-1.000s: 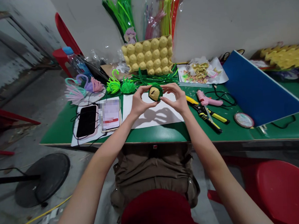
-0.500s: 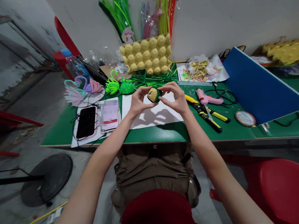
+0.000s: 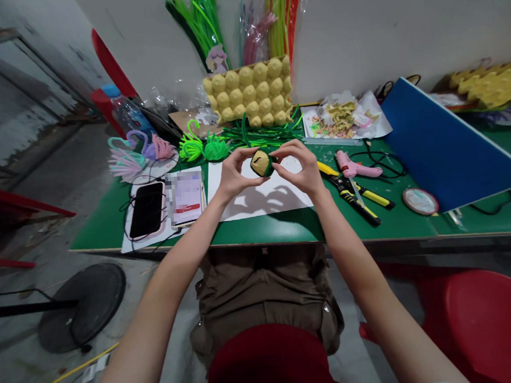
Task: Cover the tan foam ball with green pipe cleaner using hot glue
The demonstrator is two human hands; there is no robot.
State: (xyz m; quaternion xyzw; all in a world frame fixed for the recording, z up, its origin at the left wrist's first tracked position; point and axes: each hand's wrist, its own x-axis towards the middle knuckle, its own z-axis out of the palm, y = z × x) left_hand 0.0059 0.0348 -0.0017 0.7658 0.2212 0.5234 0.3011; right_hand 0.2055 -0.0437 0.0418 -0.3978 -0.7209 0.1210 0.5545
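Between my two hands, above a white sheet of paper, is a small yellow egg-carton cup edged with dark green pipe cleaner. My left hand curves around its left side, thumb below and fingers above. On the other side, my right hand pinches the green edge with thumb and fingertips. The cup's yellow face, with a dark mark or slit on it, is turned towards me. Its far side is hidden. Shadows of both hands fall on the paper.
Behind stand a yellow egg carton, loose green pipe cleaners and pipe-cleaner swans. Two phones lie left. Yellow-black pliers, a pink glue gun, a tape roll and a blue board are right.
The cup has turned slightly between my fingers, so its yellow face now looks more angular. Both hands keep nearly the same place. A green pipe cleaner strand behind shows more upright.
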